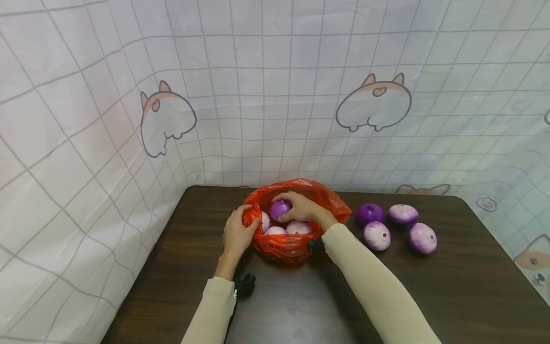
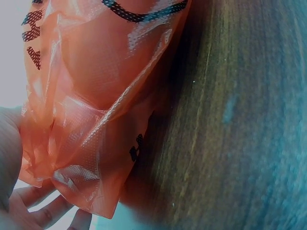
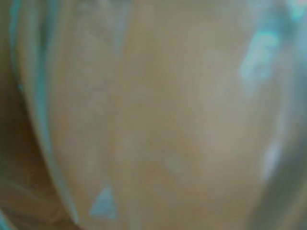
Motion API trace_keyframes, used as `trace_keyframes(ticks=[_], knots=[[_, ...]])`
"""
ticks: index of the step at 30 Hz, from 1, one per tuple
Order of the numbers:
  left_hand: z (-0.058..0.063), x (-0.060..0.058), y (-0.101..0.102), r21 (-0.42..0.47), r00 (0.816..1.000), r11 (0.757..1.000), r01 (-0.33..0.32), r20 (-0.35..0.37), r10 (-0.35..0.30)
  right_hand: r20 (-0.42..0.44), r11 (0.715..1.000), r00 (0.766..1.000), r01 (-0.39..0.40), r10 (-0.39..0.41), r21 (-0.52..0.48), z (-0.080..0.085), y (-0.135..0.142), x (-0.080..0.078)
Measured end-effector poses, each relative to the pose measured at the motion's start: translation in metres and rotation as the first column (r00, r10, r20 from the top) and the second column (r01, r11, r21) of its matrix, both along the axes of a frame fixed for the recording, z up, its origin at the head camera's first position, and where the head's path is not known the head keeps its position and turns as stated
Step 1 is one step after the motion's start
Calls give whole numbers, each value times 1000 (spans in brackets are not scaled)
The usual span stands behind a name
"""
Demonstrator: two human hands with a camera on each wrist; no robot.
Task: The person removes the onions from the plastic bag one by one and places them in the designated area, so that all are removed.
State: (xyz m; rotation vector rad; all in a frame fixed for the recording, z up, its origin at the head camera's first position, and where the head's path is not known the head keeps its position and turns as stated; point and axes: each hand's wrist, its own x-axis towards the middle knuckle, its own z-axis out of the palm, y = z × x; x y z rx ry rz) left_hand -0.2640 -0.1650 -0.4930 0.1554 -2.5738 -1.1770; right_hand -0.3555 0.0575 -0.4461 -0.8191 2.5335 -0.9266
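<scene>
Purple, glossy and roundish, the held onion (image 1: 280, 210) sits within the mouth of the red plastic bag (image 1: 281, 251), at the fingertips of the right hand (image 1: 301, 205). It lies to the left of that hand's palm, between the two hands, and shows no clear long axis. The right hand's thumb and fingers are curled round it; whether its underside rests on anything cannot be told, and the right wrist view is too blurred to help.

Below it in the bag, nearer the viewer, three paler onions (image 1: 298, 227) show, one by the left side of the mouth and two along the front. The mouth itself stretches wider from left to right than from front to back.

At the left end of the rim, the left hand (image 1: 237, 230) grips the bunched plastic, thumb on one side and fingers on the other.

Just beyond the bag's right side, four loose onions (image 1: 376, 235) stand in a cluster on the dark wood-grain counter (image 1: 464, 286). The right arm is much the nearer to them, its cream sleeve (image 1: 374, 282) running close by, while the left arm is across the bag from them.
</scene>
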Motion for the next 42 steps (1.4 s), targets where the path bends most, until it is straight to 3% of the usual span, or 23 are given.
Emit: trace_keyframes(ticks=[22, 31, 42], knots=[[0, 1, 1, 10, 1000, 1000, 7, 9, -7, -105, 977, 992, 41, -65, -211, 12, 15, 28], [1, 1, -1, 11, 1000, 1000, 12, 2, -12, -35, 953, 993, 98, -112, -288, 14, 20, 40], [1, 1, -1, 14, 1000, 1000, 13, 18, -13, -23, 931, 994, 96, -111, -353, 17, 28, 53]])
